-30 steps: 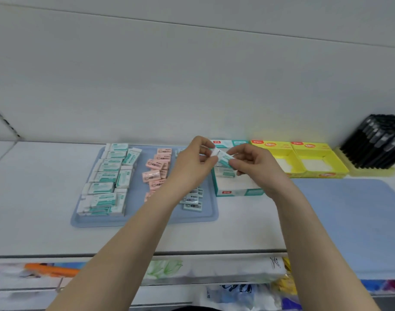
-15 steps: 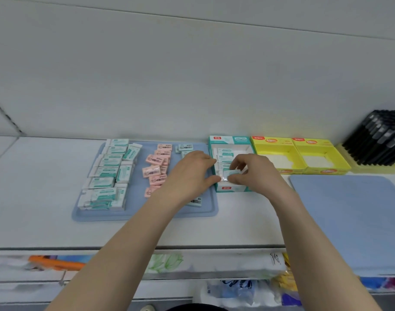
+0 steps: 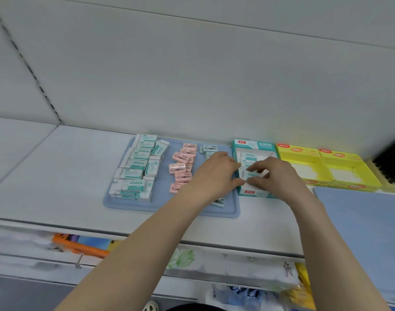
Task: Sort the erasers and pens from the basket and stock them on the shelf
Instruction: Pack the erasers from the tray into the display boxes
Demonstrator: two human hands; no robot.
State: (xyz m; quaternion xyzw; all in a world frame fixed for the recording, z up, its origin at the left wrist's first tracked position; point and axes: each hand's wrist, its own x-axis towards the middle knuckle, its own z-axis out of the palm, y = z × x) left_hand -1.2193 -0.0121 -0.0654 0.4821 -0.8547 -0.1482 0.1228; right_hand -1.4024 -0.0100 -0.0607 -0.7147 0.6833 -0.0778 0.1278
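A teal-and-white eraser (image 3: 253, 175) lies low inside the teal display box (image 3: 254, 144), which holds a few like it. My left hand (image 3: 214, 173) pinches its left end at the box's left wall. My right hand (image 3: 275, 173) pinches its right side from above. On the blue tray (image 3: 160, 204) to the left lie several teal-and-white erasers (image 3: 136, 167) and several pink erasers (image 3: 180, 168). Black pens (image 3: 392, 162) are stacked at the far right edge.
Two yellow display boxes (image 3: 304, 153) (image 3: 349, 158) stand right of the teal box on the white shelf (image 3: 57, 176). A blue mat (image 3: 360, 221) covers the shelf's right part. Packaged goods (image 3: 80, 245) lie on the lower shelf below.
Both hands carried the teal-and-white eraser from above the box down into it. The camera view shifted slightly.
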